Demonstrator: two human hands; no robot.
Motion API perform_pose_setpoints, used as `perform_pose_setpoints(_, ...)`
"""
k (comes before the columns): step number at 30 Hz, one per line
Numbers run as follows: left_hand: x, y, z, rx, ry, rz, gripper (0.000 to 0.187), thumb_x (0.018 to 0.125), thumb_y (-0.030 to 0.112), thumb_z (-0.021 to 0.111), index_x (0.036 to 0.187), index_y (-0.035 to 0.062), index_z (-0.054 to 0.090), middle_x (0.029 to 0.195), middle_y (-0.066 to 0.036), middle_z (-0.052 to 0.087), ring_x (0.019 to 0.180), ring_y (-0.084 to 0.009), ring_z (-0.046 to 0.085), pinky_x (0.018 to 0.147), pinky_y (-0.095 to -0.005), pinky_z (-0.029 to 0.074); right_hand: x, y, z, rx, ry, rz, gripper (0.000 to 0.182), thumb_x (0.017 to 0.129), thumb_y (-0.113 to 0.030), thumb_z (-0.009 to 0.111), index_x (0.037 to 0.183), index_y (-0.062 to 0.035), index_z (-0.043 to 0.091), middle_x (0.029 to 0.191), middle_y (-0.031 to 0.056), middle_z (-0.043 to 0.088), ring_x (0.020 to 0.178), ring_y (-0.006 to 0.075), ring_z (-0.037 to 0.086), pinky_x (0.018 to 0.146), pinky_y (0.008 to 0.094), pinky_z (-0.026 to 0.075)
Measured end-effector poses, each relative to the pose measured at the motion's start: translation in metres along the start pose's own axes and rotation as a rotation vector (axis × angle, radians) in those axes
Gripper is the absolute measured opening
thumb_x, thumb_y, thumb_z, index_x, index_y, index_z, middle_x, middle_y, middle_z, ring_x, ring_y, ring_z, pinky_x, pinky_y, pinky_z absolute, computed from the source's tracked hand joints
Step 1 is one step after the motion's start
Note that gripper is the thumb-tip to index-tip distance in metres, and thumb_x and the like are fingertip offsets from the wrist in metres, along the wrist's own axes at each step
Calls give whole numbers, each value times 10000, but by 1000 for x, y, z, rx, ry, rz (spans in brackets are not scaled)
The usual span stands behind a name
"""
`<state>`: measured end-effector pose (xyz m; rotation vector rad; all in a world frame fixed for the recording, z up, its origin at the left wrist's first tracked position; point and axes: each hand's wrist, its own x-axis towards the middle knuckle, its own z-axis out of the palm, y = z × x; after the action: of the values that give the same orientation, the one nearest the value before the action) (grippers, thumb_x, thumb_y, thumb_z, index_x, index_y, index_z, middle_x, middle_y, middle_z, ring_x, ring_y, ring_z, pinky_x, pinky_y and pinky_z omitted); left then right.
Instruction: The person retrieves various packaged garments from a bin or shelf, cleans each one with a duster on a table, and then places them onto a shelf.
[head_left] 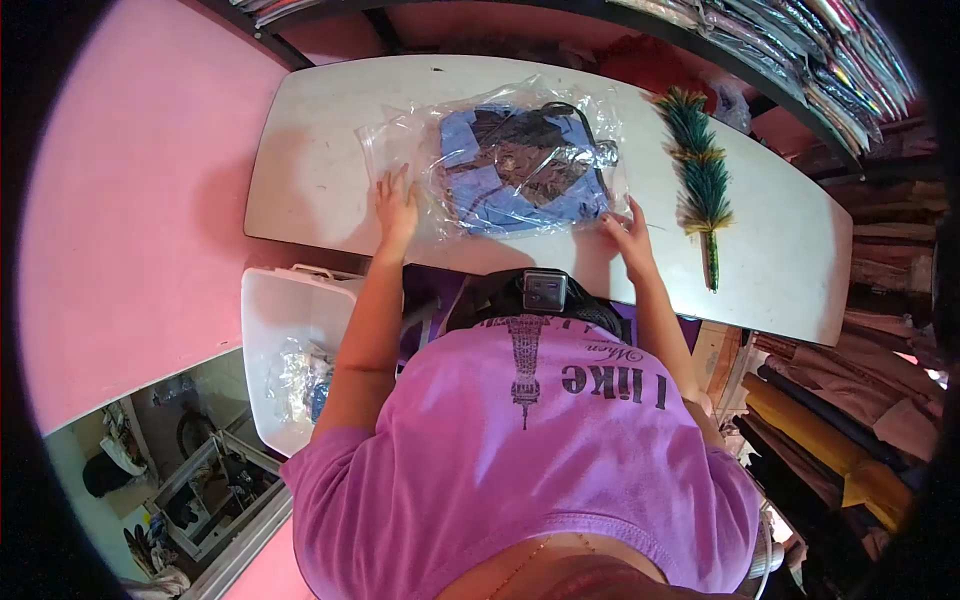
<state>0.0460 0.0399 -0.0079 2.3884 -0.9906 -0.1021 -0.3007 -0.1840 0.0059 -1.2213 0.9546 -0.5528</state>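
Note:
A folded blue garment with a dark brown and black middle (pixel 530 165) lies on the white table (pixel 310 150), inside a clear plastic bag (pixel 410 135). A black strap or cord shows along its right side. My left hand (pixel 397 210) rests at the bag's near left edge, fingers spread and touching the loose plastic. At the near right corner, my right hand (pixel 630 235) is beside the bag with thumb and fingers apart, the fingertips at the plastic. Neither hand grips anything that I can see.
A green feather-like duster (pixel 700 165) lies on the table's right side. A white bin (pixel 270 350) holding plastic-wrapped items stands at the near left. Shelves with packed garments (pixel 790 70) run behind the table, and stacked fabrics (pixel 840 430) fill the right.

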Motion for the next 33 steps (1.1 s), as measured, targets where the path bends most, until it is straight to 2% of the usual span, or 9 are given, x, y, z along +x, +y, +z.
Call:
perform_pose_setpoints(4, -18, -7, -6, 418, -163, -16, 548, 867, 419, 483, 1375, 320, 303, 1483, -75, 137, 1365, -318, 101, 967, -710, 87, 21, -7, 4, 150, 157, -65, 593, 800, -42, 629, 1301, -51, 314, 911, 111, 590, 768, 151, 584, 625, 243, 462)
perform_pose_setpoints(12, 18, -111, -57, 643, -246, -267, 607, 856, 571, 396, 1390, 447, 136, 1506, -10, 49, 1376, -297, 72, 972, -716, 76, 79, -44, -57, -93, 195, 26, 363, 789, 17, 549, 1137, -86, 555, 922, 12, 613, 778, 96, 559, 649, 238, 446)
perform_pose_setpoints(15, 25, -147, -90, 718, -361, -495, 602, 874, 578, 340, 1397, 444, 72, 1504, -49, 41, 1374, -323, 59, 959, -727, 88, 112, -36, -72, -52, 271, -97, 345, 797, -47, 584, 1138, -90, 556, 930, 37, 624, 795, 141, 584, 681, 276, 461)
perform_pose_setpoints(18, 29, -274, -81, 886, -330, -640, 623, 888, 551, 344, 1419, 371, 73, 1480, -177, 91, 1358, -380, 85, 950, -716, 135, 111, -47, -72, -571, 578, -199, 414, 770, -131, 637, 1167, -89, 530, 998, 82, 619, 868, 215, 591, 782, 347, 454)
perform_pose_setpoints(21, 32, -159, -116, 701, 55, -800, 630, 882, 462, 440, 1422, 278, 172, 1444, -231, 174, 1332, -416, 144, 974, -671, 168, 68, -45, -93, -1168, 848, -529, 568, 720, -219, 674, 1244, -131, 472, 1143, 128, 552, 1051, 305, 509, 901, 436, 389)
perform_pose_setpoints(23, 40, -133, -103, 491, 465, -120, 582, 854, 311, 540, 1373, 167, 319, 1395, -222, 287, 1297, -407, 235, 1029, -573, 191, 30, -30, -105, -1339, 985, -320, 586, 729, -260, 654, 1266, -135, 456, 1202, 137, 513, 1113, 329, 461, 909, 463, 378)
perform_pose_setpoints(25, 43, -49, -91, 161, 424, 291, 526, 822, 204, 585, 1308, 99, 412, 1343, -219, 363, 1273, -390, 294, 1051, -487, 216, -1, -5, -118, -1408, 934, -46, 516, 762, -289, 614, 1227, -104, 487, 1180, 155, 519, 1086, 340, 478, 867, 466, 408)
perform_pose_setpoints(30, 18, 77, -39, -414, 204, 199, 465, 821, 84, 559, 1270, 42, 440, 1304, -173, 440, 1232, -298, 397, 1033, -361, 278, -27, 21, -170, -1301, 620, -21, 343, 831, -275, 547, 1084, -43, 558, 955, 185, 604, 861, 355, 583, 720, 447, 464)
perform_pose_setpoints(33, 7, 79, -31, -484, 215, 80, 448, 827, 63, 546, 1261, 24, 444, 1300, -164, 448, 1226, -284, 403, 1031, -348, 275, -50, -34, -135, -752, 717, -46, 201, 888, -181, 450, 912, 2, 528, 668, 154, 577, 613, 304, 568, 586, 399, 440)
